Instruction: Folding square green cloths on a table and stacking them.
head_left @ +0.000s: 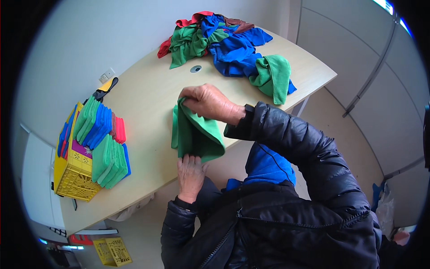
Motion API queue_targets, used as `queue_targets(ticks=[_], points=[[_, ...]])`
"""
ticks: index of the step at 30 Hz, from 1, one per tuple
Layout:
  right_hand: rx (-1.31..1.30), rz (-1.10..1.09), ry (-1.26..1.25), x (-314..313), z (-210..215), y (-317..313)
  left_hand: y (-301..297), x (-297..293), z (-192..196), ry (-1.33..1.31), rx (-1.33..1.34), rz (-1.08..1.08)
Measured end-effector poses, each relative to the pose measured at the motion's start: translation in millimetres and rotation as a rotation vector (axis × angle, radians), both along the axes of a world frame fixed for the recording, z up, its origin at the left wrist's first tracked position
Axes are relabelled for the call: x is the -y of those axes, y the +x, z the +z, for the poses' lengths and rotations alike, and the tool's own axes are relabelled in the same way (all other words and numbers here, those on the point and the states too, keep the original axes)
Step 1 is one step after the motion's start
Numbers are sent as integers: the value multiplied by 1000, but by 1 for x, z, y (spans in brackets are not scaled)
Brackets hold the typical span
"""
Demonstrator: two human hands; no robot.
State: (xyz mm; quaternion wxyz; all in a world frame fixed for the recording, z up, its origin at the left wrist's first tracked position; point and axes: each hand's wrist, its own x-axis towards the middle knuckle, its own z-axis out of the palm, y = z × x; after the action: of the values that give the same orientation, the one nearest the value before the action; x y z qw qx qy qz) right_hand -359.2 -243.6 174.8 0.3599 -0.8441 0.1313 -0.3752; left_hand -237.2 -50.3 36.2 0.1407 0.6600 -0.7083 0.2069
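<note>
A green cloth [201, 136] hangs half folded over the table's near edge, its side toward me gaping like a pocket. My right hand [209, 103] is closed on its upper corner, fingertips pinching the fabric. Down at the lower edge, my left hand [190, 175] grips the cloth, its fingers partly hidden by the fold. A narrow strip of lighter green fabric [174, 127] shows just left of the cloth; whether it is a separate piece I cannot tell. Blue fabric [271, 166] lies over my lap.
A heap of loose green, blue, red and brown cloths [233, 45] covers the table's far side, one green cloth [273, 76] at its right end. Folded cloth stacks [109, 161] stand at left by a yellow crate [76, 179]. Another yellow crate [113, 251] sits on the floor.
</note>
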Motion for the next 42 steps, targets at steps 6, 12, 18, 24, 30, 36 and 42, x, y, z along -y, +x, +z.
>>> queue_targets(ticks=[6, 12, 18, 24, 30, 36, 42], points=[[113, -71, -10, 23, 25, -11, 35, -28, 10, 93, 61, -24], [165, -94, 181, 42, 38, -34, 53, -60, 86, -102, -69, -20], [154, -102, 301, 41, 45, -71, 54, -83, 161, -216, -5, -58], [181, -96, 286, 25, 64, -104, 59, -97, 191, -196, -247, -181], [99, -23, 381, 26, 63, -119, 64, -99, 195, -139, -362, -129], [125, 51, 418, 19, 68, -133, 75, -115, 200, -111, -613, -127], [243, 145, 428, 16, 74, -144, 65, -128, 208, -202, -799, -228]])
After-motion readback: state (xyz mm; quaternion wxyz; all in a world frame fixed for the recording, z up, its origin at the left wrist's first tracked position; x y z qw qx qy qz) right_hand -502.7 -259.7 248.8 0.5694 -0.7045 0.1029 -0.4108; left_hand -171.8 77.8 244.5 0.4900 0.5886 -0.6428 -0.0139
